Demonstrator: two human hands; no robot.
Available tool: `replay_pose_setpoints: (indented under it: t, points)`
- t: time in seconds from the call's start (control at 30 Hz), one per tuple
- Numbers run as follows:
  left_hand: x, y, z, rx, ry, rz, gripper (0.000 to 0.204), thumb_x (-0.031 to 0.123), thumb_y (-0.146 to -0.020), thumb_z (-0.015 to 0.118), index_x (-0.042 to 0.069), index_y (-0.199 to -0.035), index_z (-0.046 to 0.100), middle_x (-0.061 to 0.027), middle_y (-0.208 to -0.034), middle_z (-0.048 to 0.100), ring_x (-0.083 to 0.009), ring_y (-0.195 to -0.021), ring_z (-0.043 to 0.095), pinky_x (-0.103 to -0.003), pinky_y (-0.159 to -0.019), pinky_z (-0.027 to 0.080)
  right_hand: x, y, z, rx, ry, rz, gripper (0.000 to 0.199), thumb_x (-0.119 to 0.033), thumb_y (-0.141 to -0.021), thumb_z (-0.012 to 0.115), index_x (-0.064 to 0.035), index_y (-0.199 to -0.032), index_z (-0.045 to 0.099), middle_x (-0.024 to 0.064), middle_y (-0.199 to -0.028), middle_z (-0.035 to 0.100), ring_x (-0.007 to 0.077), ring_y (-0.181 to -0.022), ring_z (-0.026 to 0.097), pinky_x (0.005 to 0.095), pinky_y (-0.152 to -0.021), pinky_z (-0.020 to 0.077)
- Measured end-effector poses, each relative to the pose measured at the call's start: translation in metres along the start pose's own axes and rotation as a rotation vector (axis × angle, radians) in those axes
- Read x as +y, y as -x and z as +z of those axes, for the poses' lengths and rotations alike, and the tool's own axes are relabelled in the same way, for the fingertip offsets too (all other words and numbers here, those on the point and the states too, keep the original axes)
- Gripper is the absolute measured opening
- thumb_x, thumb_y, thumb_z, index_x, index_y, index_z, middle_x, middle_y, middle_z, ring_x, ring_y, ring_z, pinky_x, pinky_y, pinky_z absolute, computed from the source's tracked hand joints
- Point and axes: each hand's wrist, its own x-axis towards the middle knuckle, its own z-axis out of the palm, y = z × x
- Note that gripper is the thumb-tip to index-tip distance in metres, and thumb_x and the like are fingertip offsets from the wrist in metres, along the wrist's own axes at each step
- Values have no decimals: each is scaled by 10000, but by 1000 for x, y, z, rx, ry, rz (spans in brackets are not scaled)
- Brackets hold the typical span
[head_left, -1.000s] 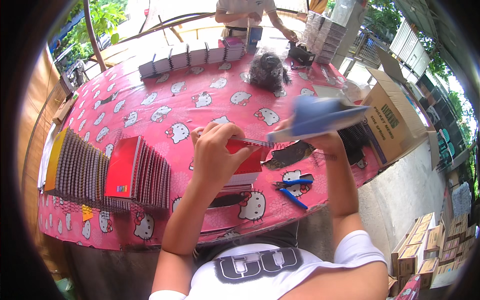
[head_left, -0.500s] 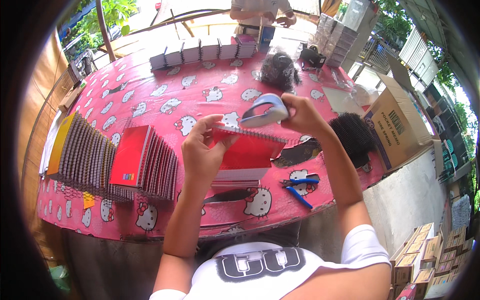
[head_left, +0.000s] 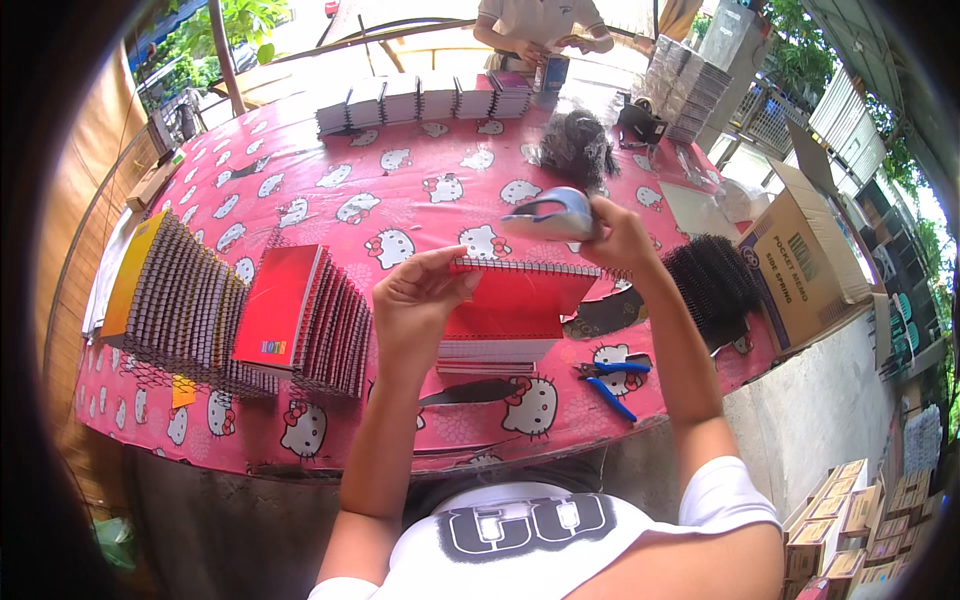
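Note:
My left hand (head_left: 420,290) pinches the upper left corner of a red notebook (head_left: 525,305), thumb in front and fingers behind. A dark wire coil (head_left: 535,267) runs along the notebook's upper edge and sticks out past its right end. In my right hand (head_left: 622,238) is a pale blue-grey tool with a loop-shaped opening (head_left: 550,225), slightly blurred; its exact kind cannot be made out. It hovers above the coil, seemingly apart from it. Under the notebook lies a stack of white-edged pads (head_left: 500,352). Blue-handled pliers (head_left: 612,398) rest to its right.
Red spiral notebooks (head_left: 275,310) and yellow-covered ones (head_left: 145,270) stand stacked at left. Black coils (head_left: 705,285) lie at right beside a cardboard box (head_left: 805,265). Further back are a dark bundle in plastic (head_left: 575,150) and notebook stacks (head_left: 400,100). Another person (head_left: 540,25) handles a small book.
The whole view has shifted slightly. The notebook is held more level, and more coil shows beyond its right end. The tool has tilted a little in my right hand.

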Motion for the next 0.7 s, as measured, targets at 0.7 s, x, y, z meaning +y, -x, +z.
replay_pose_setpoints:
  t: [0.7]
  points:
    - [-21, 57, 30, -130, -604, 619, 190, -71, -717, 773, -18, -830, 630, -170, -976, 662, -176, -815, 679, -265, -660, 573, -75, 181, 15, 191, -267, -82, 447, -172, -808, 709, -33, -1210, 574, 166, -1069, 534, 317, -962, 530, 392, -821, 445]
